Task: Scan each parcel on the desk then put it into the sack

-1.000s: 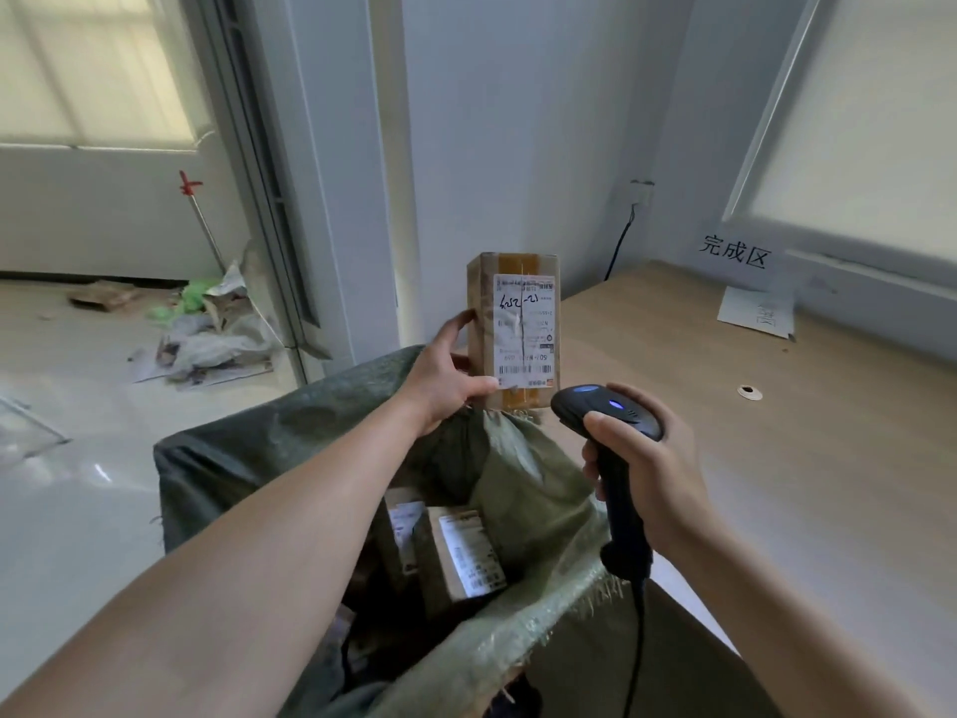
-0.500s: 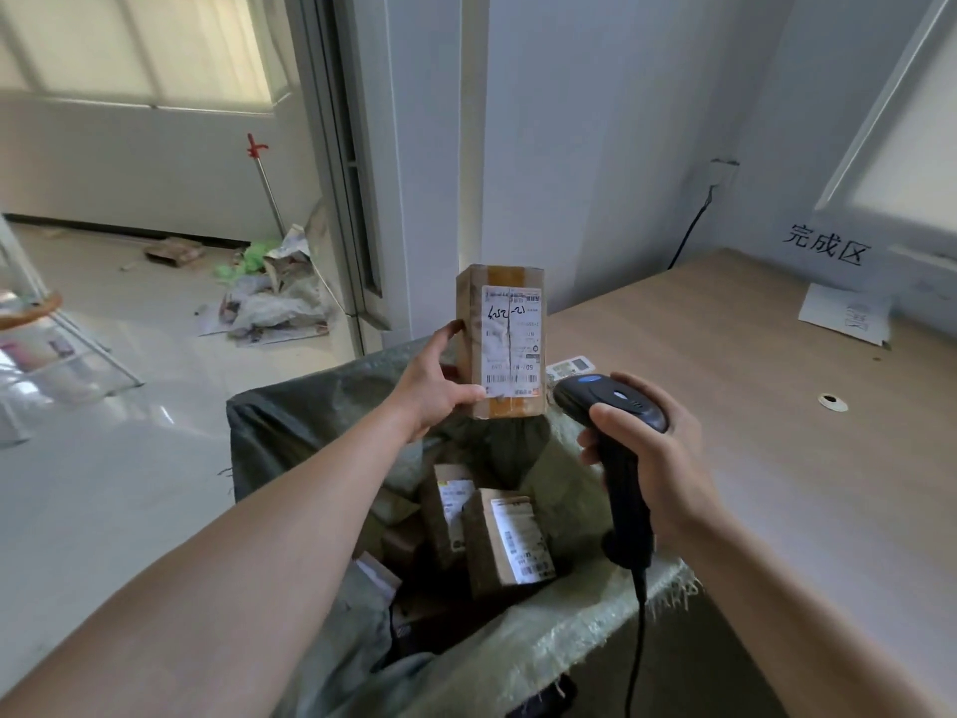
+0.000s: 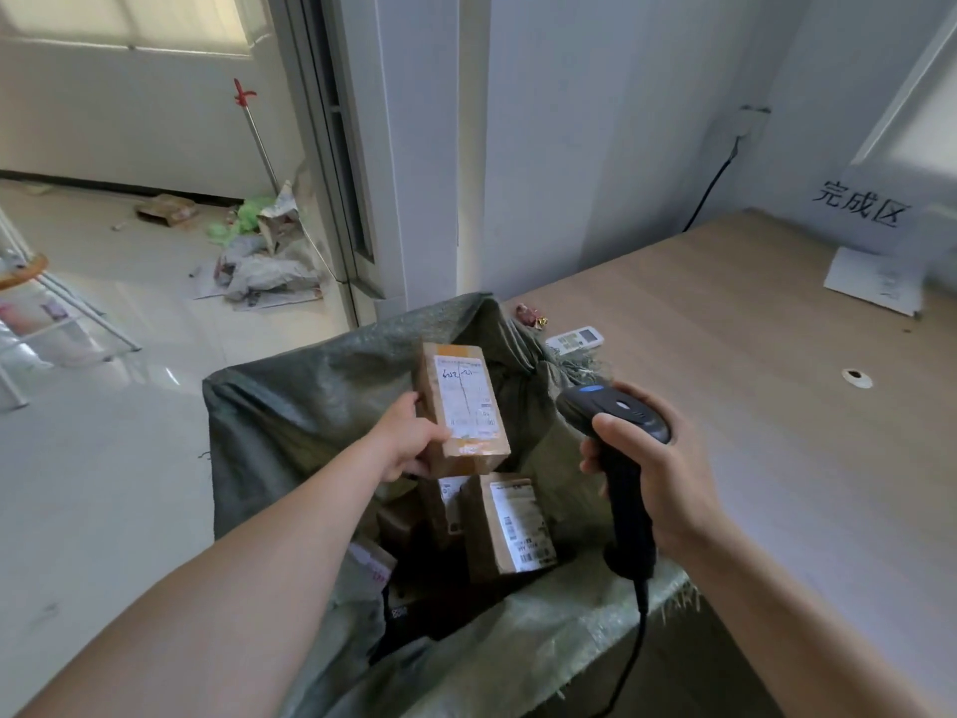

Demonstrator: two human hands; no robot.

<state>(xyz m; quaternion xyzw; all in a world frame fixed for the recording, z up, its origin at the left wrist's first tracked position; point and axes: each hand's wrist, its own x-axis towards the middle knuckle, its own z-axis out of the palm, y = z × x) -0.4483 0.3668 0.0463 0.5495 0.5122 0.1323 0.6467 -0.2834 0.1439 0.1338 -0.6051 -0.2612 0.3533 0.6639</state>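
Note:
My left hand (image 3: 409, 443) grips a brown cardboard parcel (image 3: 462, 406) with a white shipping label, tilted over the open mouth of the green woven sack (image 3: 290, 406). Several labelled parcels (image 3: 510, 526) lie inside the sack just below it. My right hand (image 3: 657, 469) holds a black barcode scanner (image 3: 619, 422) by its handle, to the right of the sack over the desk's edge; its cable hangs down.
The wooden desk (image 3: 751, 386) stretches to the right, with a white remote (image 3: 575, 338) and a wrapper (image 3: 531, 314) near the sack and a paper sheet (image 3: 875, 279) at the far wall. Litter (image 3: 259, 266) and a pole lie on the floor at left.
My left hand has lowered the parcel from upright in front of the scanner down into the sack's mouth, tilting it. The scanner hand has stayed about where it was.

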